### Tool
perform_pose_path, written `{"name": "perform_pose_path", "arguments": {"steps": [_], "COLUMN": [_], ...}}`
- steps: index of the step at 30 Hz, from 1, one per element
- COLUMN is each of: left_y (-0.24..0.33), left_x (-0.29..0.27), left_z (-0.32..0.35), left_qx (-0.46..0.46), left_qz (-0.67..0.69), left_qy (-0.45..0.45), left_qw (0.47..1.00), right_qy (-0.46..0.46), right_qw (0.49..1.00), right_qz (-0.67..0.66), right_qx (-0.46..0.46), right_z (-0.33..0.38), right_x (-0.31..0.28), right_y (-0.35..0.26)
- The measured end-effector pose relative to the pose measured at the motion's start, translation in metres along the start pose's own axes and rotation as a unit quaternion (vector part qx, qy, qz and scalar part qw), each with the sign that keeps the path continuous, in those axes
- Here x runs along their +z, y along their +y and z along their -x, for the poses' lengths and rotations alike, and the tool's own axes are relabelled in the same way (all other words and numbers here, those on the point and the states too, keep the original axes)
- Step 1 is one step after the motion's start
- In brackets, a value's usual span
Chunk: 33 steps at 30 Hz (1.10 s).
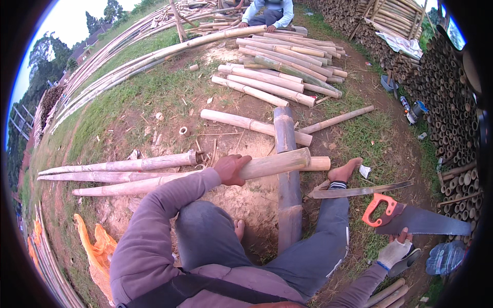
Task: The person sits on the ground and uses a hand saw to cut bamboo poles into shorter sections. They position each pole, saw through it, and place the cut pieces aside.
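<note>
My bare left hand (233, 169) is wrapped over the top of a thick bamboo pole (277, 163), close to its right end. That end rests across a dark bamboo log (288, 205) lying lengthwise between my legs. Off to the right, my right hand (395, 252), in a pale glove, pinches the lower blade edge of a handsaw (421, 220) near its orange handle. A dark, rounded object (406, 262) sits against the glove; its kind is unclear. Behind the held pole, another bamboo pole's cut end (319, 164) shows. A long machete-like blade (364, 190) lies beside my foot.
Cut bamboo lengths (277, 77) are piled ahead, where another person (269, 15) sits. Two more poles (123, 164) extend left. Stacked bamboo (447, 102) lines the right side, near plastic bottles (446, 257). Orange netting (97, 246) lies at the left.
</note>
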<state>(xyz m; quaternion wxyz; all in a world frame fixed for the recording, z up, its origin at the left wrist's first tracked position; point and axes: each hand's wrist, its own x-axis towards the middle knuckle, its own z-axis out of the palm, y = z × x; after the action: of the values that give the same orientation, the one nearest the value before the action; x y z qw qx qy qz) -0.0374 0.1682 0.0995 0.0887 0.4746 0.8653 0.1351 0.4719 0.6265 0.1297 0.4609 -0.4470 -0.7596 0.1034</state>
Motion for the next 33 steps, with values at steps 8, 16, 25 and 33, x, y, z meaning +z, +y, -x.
{"name": "perform_pose_path", "arguments": {"steps": [8, 16, 25, 33], "left_y": [0.112, 0.164, -0.040, -0.160], "left_x": [0.014, 0.056, -0.002, 0.046], "left_z": [-0.175, -0.229, -0.030, 0.118], "left_qx": [-0.001, 0.023, -0.051, -0.220], "left_qz": [-0.010, 0.006, -0.079, -0.119], "left_qy": [-0.044, -0.095, -0.171, -0.176], "left_qw": [0.999, 0.995, 0.981, 0.952], "right_qy": [-0.378, -0.523, -0.331, -0.350], "right_qw": [0.852, 0.763, 0.899, 0.925], "right_qz": [0.363, 0.136, 0.110, -0.068], "right_qx": [-0.002, 0.354, 0.265, 0.130], "right_z": [0.081, 0.234, 0.185, 0.091], "right_x": [-0.023, 0.041, 0.042, 0.090], "right_y": [0.052, 0.221, 0.130, -0.057]}}
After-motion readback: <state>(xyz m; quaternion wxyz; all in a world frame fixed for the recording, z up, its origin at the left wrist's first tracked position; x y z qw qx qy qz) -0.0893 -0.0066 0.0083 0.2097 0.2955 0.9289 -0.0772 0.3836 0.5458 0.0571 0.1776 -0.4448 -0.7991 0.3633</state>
